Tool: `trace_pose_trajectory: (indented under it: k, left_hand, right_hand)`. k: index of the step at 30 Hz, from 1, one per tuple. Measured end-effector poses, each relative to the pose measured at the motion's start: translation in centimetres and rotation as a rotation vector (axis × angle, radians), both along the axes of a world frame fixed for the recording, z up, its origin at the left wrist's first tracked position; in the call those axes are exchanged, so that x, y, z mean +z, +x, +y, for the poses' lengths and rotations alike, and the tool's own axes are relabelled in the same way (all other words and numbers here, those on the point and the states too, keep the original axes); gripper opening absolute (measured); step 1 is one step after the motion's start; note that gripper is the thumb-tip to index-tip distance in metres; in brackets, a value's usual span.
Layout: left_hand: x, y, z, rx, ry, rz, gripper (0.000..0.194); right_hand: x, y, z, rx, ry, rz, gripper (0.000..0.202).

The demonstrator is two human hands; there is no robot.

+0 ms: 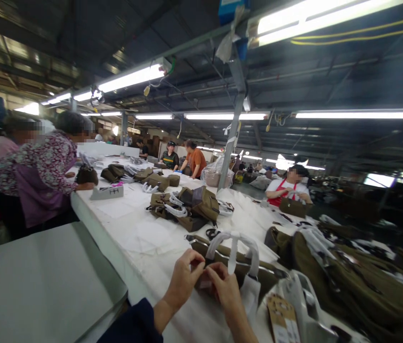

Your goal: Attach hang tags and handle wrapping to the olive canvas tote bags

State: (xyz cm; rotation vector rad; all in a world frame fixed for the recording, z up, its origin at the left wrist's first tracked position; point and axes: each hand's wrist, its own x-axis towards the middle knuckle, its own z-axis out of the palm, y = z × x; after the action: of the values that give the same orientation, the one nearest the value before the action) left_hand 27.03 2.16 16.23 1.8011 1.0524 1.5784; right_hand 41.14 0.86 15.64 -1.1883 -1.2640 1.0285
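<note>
Left hand: the left hand, bare, below a navy sleeve, is raised over the near part of the table, its thumb and forefinger pressed together; whether they pinch something is too small to tell.
Right hand: the right hand is just beside it on the right, thumb and forefinger also brought together near the left fingertips; what lies between them is not clear.
Nearest bag: the olive bag lies on the table just beyond the hands, its white-wrapped handles standing in an arch.
Near right: a white plastic holder is beside brown tags.
Near left: a broad pale panel is beside the table.
Right pile: many olive bags are heaped together, some with white wrapping.
Table: the long white table runs from near to far, with thin white sheets on it.
Middle: another cluster of bags lies beyond the nearest bag.
Far left: 2 people lean in; the 1 in a patterned top has a hand at a dark bag, near a grey-white tray.
Far right: a person in a red apron handles an olive-brown bag.
Far centre: 2 people, 1 in an orange top, are at the table.
</note>
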Motion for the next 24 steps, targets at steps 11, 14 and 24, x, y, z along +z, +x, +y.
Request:
trace_pose_trajectory:
  k: [11,14,24]
  left_hand:
    - [-1.3,1.0,-0.9,0.065,0.093,0.172,0.009]
    - [-1.3,1.1,-0.8,0.099,0.149,0.202,0.015]
    - [-1.5,0.8,-0.1,0.081,0.195,0.357,0.020]
  right_hand:
    - [-0.6,-0.5,0.8,-0.027,-0.088,0.257,0.039]
    - [-0.8,-0.5,1.1,-0.051,-0.064,0.244,0.041]
    - [0.1,-0.6,1.1,-0.108,-0.018,0.244,0.046]
